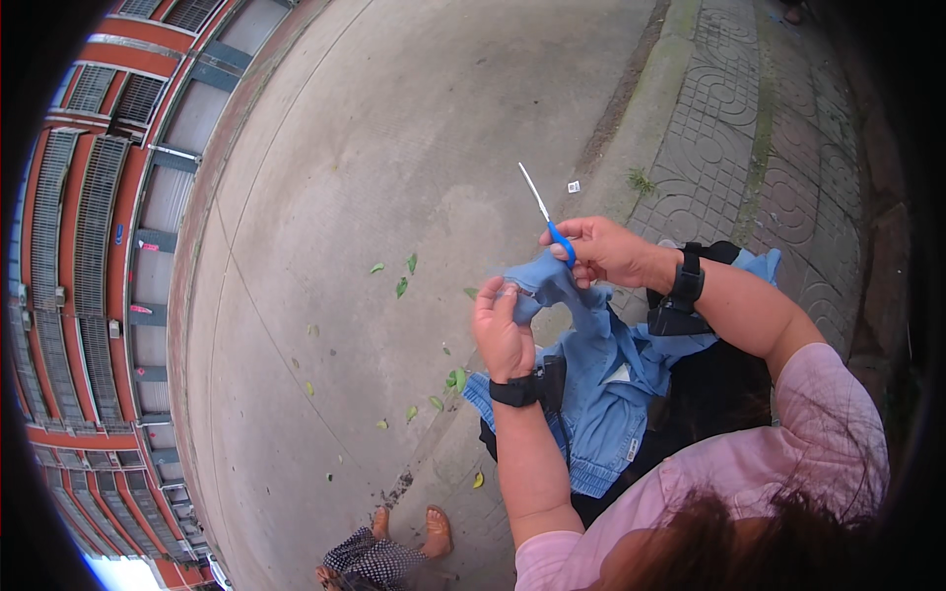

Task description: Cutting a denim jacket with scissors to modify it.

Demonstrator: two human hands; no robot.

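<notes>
On my head view, the left hand [506, 330] pinches an edge of the blue garment [599, 379] between thumb and fingers. The right hand [613, 252] closes on the scissors [555, 232] by the blue handle. I locate the garment's bulk across the lap [727, 379].

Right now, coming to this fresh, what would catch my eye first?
Probably the blue-handled scissors in the right hand, near the middle of the view, their tip pointing up and slightly left. Lower and to the left, the left hand pinches part of a light-blue garment, most of it bunched below the hands. Next, perhaps, the red building curving along the left rim.
</notes>
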